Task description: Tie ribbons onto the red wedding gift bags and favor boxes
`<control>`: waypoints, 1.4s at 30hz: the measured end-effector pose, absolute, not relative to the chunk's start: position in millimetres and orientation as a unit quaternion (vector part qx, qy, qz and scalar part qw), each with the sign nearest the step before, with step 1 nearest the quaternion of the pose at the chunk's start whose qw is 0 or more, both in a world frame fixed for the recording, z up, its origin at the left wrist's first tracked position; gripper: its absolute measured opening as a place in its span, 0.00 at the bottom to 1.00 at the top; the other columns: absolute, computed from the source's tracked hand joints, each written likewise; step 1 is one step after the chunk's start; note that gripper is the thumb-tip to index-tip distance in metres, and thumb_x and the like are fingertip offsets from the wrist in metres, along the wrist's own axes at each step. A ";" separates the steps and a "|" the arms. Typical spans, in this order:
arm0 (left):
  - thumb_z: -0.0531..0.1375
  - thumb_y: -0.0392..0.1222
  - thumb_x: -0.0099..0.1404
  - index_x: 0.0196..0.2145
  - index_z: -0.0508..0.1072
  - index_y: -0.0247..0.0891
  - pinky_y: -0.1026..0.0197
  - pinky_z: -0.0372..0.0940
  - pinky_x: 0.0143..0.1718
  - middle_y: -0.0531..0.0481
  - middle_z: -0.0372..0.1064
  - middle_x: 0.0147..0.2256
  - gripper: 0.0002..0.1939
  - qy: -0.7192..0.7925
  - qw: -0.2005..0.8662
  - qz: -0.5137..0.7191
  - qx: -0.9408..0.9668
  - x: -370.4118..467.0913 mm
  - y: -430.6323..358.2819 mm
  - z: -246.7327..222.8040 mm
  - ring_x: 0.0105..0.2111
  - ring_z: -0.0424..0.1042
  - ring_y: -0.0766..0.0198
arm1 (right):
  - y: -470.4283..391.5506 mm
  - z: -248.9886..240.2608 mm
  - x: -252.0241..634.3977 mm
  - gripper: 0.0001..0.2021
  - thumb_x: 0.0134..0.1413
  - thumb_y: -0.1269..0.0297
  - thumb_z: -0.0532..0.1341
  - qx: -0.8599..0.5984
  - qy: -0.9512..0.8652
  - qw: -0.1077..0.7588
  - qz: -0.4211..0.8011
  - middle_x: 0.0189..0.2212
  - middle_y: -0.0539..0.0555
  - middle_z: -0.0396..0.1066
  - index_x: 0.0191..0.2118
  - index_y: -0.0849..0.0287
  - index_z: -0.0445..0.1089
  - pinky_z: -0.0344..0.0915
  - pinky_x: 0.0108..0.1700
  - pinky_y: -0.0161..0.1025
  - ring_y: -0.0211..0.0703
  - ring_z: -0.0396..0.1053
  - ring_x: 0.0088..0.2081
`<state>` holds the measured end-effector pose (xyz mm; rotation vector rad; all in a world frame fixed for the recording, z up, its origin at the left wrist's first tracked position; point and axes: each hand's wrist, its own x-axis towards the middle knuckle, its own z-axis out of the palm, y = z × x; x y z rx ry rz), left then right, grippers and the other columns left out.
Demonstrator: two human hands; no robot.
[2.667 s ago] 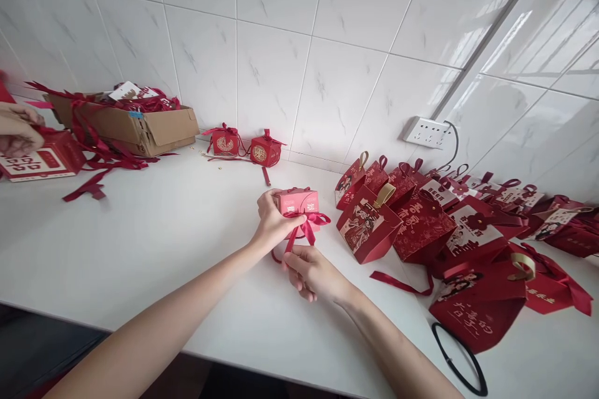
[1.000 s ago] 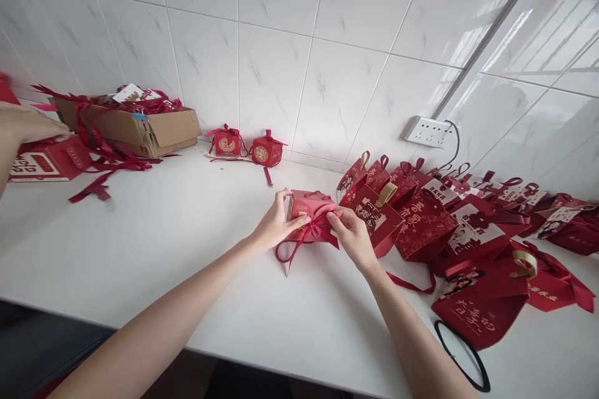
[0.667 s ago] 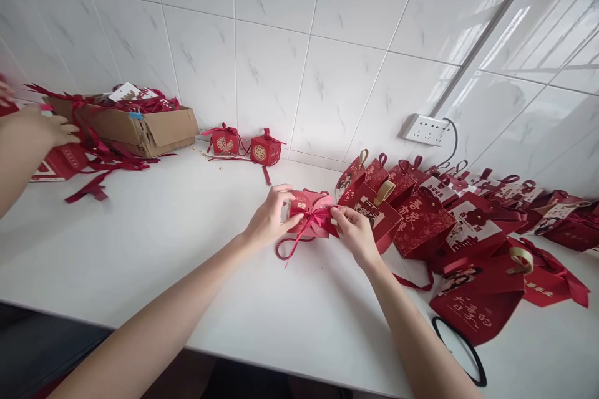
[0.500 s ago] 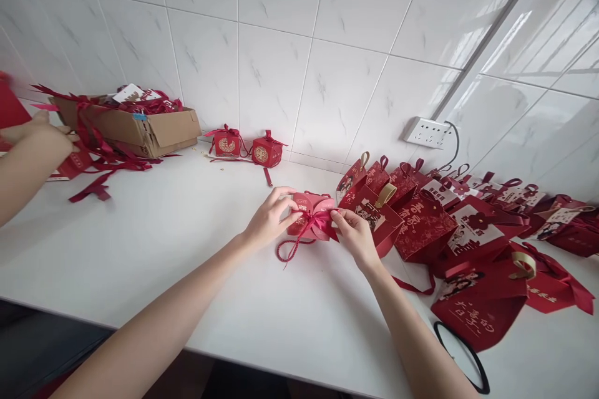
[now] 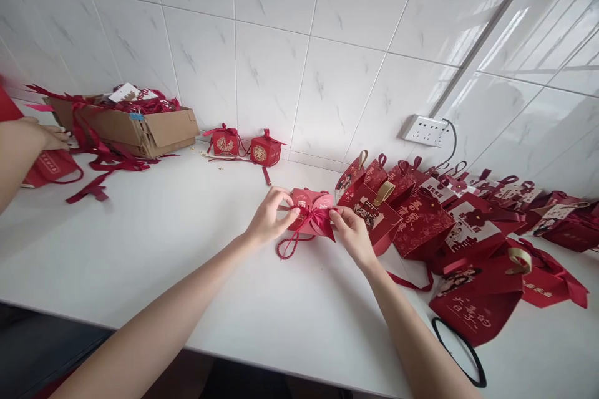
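A small red gift box (image 5: 312, 200) with pale printed characters stands on the white table (image 5: 224, 299) in front of me. Across its top runs a red ribbon (image 5: 314, 218), gathered in a knot at the middle. My left hand (image 5: 272, 215) pinches the ribbon's left part at the box's left side. On the right, my right hand (image 5: 350, 229) has the ribbon's other part between thumb and fingers. A twisted red cord (image 5: 287, 255) loops out on the table below the box.
Many red gift bags (image 5: 423, 224) crowd the right side, with a black ring (image 5: 461, 349) near them. Two small red boxes (image 5: 266, 149) stand by the wall. A cardboard box (image 5: 163, 131) of ribbons is at back left, beside another person's hand (image 5: 49, 137).
My hands remain on the ribbon, whose right part now spreads wider over the box. The other person's hand at the left has shifted, and a red bag there shows more.
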<state>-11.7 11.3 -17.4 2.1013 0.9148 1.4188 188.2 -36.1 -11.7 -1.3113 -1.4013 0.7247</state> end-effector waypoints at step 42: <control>0.62 0.48 0.58 0.30 0.72 0.37 0.61 0.67 0.36 0.47 0.74 0.32 0.11 0.318 0.359 0.533 0.697 -8.8 -0.9 1.1 0.33 0.72 0.62 | -35.1 -10.5 188.6 0.20 0.50 0.44 0.57 -0.579 -0.563 0.521 0.274 0.31 0.54 0.69 0.28 0.58 0.69 0.63 0.37 0.39 0.43 0.65 0.32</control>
